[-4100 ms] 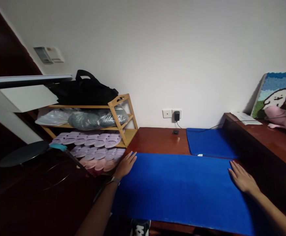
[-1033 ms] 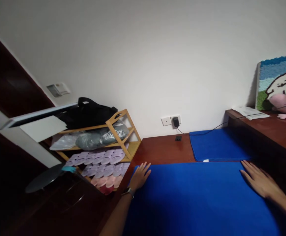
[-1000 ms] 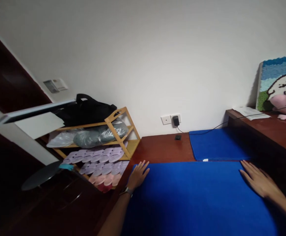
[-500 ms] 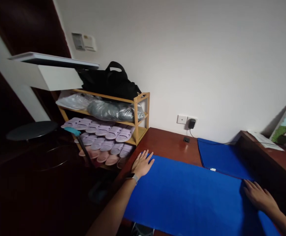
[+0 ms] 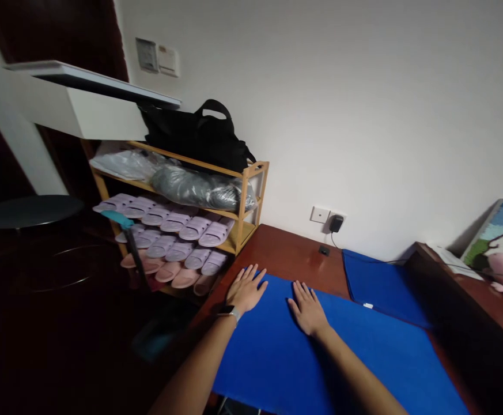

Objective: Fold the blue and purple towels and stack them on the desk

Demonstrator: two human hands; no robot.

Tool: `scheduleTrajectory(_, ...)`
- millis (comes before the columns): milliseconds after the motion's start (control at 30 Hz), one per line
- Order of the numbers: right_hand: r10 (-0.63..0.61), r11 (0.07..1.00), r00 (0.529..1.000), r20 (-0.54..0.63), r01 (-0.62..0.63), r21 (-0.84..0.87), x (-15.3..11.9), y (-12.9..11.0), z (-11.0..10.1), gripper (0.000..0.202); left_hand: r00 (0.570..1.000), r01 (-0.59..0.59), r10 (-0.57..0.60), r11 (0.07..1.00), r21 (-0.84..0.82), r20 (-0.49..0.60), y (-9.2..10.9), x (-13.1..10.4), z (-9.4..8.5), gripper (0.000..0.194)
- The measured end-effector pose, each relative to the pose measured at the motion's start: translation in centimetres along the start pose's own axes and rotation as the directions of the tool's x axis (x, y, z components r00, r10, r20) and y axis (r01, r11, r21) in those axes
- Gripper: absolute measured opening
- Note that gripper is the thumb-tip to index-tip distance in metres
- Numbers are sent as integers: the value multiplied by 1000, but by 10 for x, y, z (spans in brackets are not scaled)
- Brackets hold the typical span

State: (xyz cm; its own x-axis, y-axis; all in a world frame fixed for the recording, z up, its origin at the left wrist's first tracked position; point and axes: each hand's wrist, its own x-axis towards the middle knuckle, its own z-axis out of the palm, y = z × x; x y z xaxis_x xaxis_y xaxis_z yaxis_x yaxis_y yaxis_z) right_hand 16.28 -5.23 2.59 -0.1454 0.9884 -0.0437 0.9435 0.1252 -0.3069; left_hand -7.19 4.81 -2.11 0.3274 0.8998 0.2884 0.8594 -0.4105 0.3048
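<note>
Nearest us, two bare forearms run up from six o'clock, and both hands lie palm-down on the big blue mat [image 5: 341, 357] that covers the near part of the red-brown counter [image 5: 294, 256]. The left hand [image 5: 246, 288], a watch on its wrist, sits at the mat's far left corner at about eleven o'clock, fingers [image 5: 251, 272] spread flat with the tips reaching the edge; the right hand [image 5: 307, 308] is just beside it, toward twelve, fingers fanned and pressing, gripping nothing. Risk, as I read it: with both palms bunched at one corner, a push could slide the mat or ruck it, and its near edge already overhangs the counter. Further out at one o'clock lies a second blue mat [image 5: 378, 285], touching or just overlapping the first, so that makes two. Past it, one small dark object [image 5: 324, 251] on the wood and one charger [image 5: 336, 222] in the wall socket, its cable trailing right where a shifting mat might snag it. At ten o'clock stands one wooden shoe rack [image 5: 251, 202]: a black bag [image 5: 199, 138] on top, wrapped bundles below, then rows of lilac slippers [image 5: 177, 227], too overlapped to count surely.
</note>
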Motion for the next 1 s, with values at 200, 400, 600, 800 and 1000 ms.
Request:
scheduleTrajectory(200,164,985,986,-34,-166,-49,-53,110,-9,81,1000,-2,2,1000,24,16,-3,4,0,63)
scheduleTrajectory(400,389,916,909,-151,-399,-41,-147,289,-24,84,999,-12,9,997,72,49,-3,8,-4,64)
scheduleTrajectory(600,466,880,853,-235,-473,26,-194,386,-30,88,996,-11,-1,992,127,94,-4,12,-8,62)
scheduleTrajectory(800,462,883,849,-257,-467,44,-195,382,-28,85,992,-40,15,979,199,127,-3,15,-11,62)
scheduleTrajectory(1000,444,892,852,-278,-448,53,-198,387,-24,83,989,-59,25,972,229,146,1,14,-14,64)
